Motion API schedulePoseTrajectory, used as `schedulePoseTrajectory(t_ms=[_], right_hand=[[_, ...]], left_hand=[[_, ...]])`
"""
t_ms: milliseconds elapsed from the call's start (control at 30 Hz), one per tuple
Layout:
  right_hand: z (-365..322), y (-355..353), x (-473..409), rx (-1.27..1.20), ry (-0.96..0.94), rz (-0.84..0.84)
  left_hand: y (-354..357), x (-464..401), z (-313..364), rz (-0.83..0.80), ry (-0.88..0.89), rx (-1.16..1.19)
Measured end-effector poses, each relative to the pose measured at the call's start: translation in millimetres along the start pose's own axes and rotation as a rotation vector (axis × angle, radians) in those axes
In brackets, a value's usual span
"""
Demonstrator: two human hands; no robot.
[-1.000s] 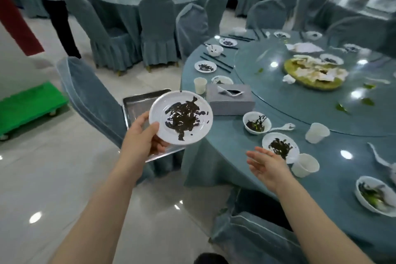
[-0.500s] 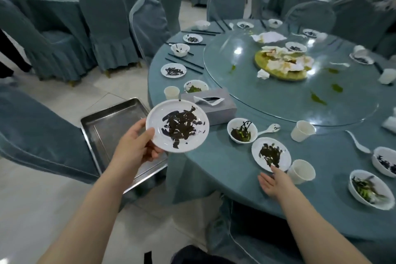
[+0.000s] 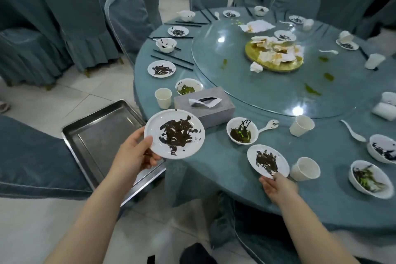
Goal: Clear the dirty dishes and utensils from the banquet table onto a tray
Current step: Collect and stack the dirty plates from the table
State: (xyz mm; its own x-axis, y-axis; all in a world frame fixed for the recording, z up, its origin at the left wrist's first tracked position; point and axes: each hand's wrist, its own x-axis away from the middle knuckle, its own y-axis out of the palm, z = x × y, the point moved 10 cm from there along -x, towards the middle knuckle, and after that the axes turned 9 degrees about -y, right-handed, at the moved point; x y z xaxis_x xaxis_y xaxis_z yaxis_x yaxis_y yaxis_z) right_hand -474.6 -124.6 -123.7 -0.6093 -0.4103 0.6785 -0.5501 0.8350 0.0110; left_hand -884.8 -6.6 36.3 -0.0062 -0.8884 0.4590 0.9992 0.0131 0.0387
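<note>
My left hand (image 3: 134,155) grips a white plate (image 3: 174,134) smeared with dark sauce, held in the air over the table's near-left edge. Beside it, lower left, a steel tray (image 3: 94,133) rests on a covered chair. My right hand (image 3: 277,185) pinches the near rim of a second dirty white plate (image 3: 267,161) lying on the round banquet table (image 3: 225,167). A dirty bowl (image 3: 242,133) with a white spoon (image 3: 269,125) stands just beyond that plate.
Paper cups (image 3: 305,169) (image 3: 301,125) (image 3: 163,97), a grey tissue box (image 3: 204,106), more dirty plates and bowls (image 3: 371,179), and black chopsticks (image 3: 172,60) ring the glass turntable (image 3: 278,92). Covered chairs (image 3: 126,10) stand around the table. A person's arm shows at the top right.
My right hand has slid right along the table edge and taken hold of the second plate's rim. My left hand still holds its plate; the view swung slightly right.
</note>
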Motion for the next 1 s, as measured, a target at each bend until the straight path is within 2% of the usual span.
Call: schedulePoseTrajectory(t_ms=[300, 500, 733, 1000], right_hand=[[38.5, 19.0, 113.5, -0.022, -0.022, -0.118], [52.2, 68.8, 194.5, -0.035, -0.161, -0.284], [59.5, 152.6, 279.0, 0.226, -0.39, -0.493], [81.9, 216.1, 326.0, 0.449, -0.539, -0.562]], left_hand=[[-50.7, 11.1, -11.5, -0.082, -0.018, -0.024], [-94.9, 38.4, -13.2, -0.118, 0.026, -0.124], [-138.3, 62.0, -10.7, -0.131, 0.059, -0.169], [-179.4, 73.9, -4.5, -0.151, 0.09, -0.147]])
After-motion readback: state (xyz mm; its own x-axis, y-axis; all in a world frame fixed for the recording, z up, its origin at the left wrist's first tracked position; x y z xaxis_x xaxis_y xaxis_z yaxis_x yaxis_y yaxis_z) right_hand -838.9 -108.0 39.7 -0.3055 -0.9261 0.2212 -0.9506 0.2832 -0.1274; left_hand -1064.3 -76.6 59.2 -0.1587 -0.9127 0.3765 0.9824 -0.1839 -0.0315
